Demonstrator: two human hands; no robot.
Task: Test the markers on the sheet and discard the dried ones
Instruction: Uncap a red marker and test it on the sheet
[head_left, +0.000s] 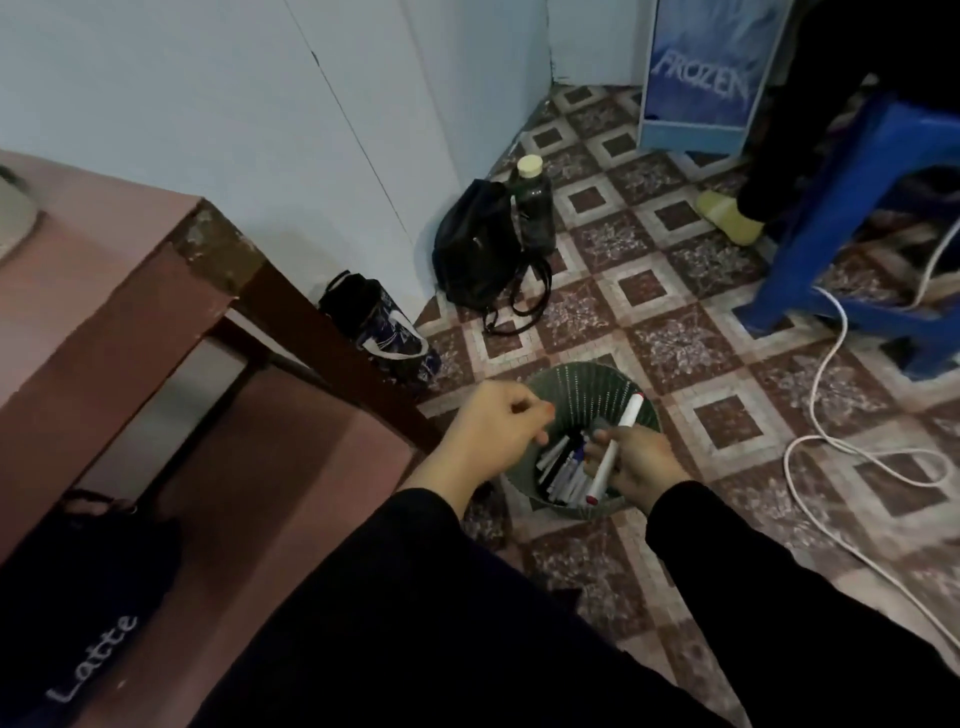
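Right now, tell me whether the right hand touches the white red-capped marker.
Touching. The head view shows the right hand gripping the white red-capped marker around its middle, above the green ribbed wastebasket.

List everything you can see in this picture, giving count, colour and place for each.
waste basket: one, green, on the floor under the hands
discarded markers: several, white and blue, inside the waste basket
held marker: one, white with red ends, over the waste basket
table: one, pinkish brown, left
backpack: one, black, against the wall
bottle: one, dark with cream cap, beside the backpack
stool: one, blue, right
cable: one, white, on the floor at right
left hand: one, fingers curled, above the waste basket
right hand: one, gripping the held marker
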